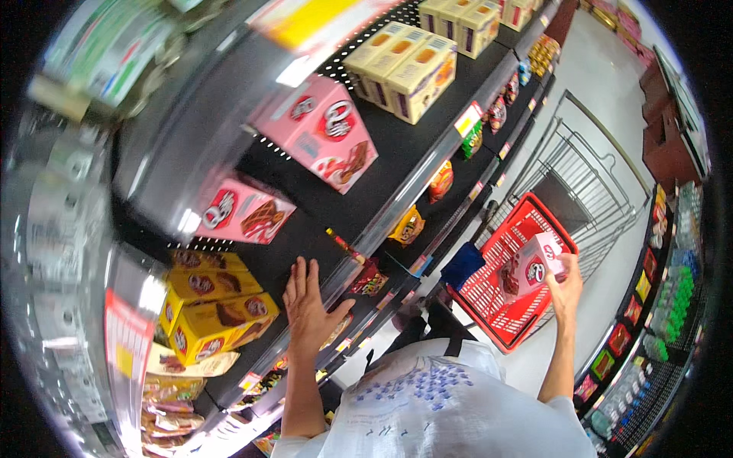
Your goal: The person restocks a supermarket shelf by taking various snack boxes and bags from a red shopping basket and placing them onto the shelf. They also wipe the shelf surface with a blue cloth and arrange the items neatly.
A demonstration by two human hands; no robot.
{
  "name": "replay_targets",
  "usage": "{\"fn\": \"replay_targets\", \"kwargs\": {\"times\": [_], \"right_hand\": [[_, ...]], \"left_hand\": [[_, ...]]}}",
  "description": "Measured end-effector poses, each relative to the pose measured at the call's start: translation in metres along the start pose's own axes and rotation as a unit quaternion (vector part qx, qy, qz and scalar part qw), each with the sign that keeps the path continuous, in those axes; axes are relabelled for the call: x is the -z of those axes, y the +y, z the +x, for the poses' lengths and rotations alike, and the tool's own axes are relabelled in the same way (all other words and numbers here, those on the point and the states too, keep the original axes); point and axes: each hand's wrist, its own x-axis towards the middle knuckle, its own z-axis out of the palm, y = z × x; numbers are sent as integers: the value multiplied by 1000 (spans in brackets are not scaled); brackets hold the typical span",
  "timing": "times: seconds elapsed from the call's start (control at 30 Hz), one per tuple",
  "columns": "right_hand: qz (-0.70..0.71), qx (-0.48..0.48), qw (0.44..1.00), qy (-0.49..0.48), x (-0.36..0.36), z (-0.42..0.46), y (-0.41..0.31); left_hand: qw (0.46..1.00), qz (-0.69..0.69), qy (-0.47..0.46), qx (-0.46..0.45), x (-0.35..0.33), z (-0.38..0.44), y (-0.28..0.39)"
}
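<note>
My right hand [564, 286] grips the end of a pink snack box [529, 269] over a red plastic basket [504, 326], which sits on a metal shopping cart [607, 154]. Fingers spread, my left hand [312, 306] holds nothing and is at the front edge of a black store shelf [320, 235]. Beyond it on that shelf are a pink box lying tilted [246, 212] and a larger pink box [320, 131]. Yellow snack boxes [223, 320] are stacked to the left of my left hand.
Cream-coloured boxes [404, 68] stand farther along the shelf. Small bagged snacks [406, 225] lie on a lower shelf. Something dark blue [462, 266] lies at the basket's near left side. Across the aisle, another shelf holds bottles with green caps [676, 303].
</note>
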Motion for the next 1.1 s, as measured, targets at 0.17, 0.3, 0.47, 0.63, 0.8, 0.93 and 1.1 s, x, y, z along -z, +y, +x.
{"fn": "replay_targets", "kwargs": {"times": [0.17,0.3,0.47,0.63,0.8,0.93,1.1], "right_hand": [[130,123,979,-98,31,-15,-123],[214,251,921,-209,11,-19,-207],[251,374,830,-328,-31,-31,-310],[309,463,755,-346,-77,-54,-373],[253,454,762,-386,-147,-57,-375],[222,460,772,-379,-199,-51,-370],[222,493,761,-358,-259,-45,-358]], "left_hand": [[991,-129,22,-22,16,-5,0],[962,-262,-12,-75,39,-14,34],[941,-334,-18,-62,40,-22,34],[907,-409,98,17,34,-29,5],[889,-396,225,56,18,-12,-17],[858,-415,298,49,14,12,-25],[860,-425,269,88,-10,27,-50]]}}
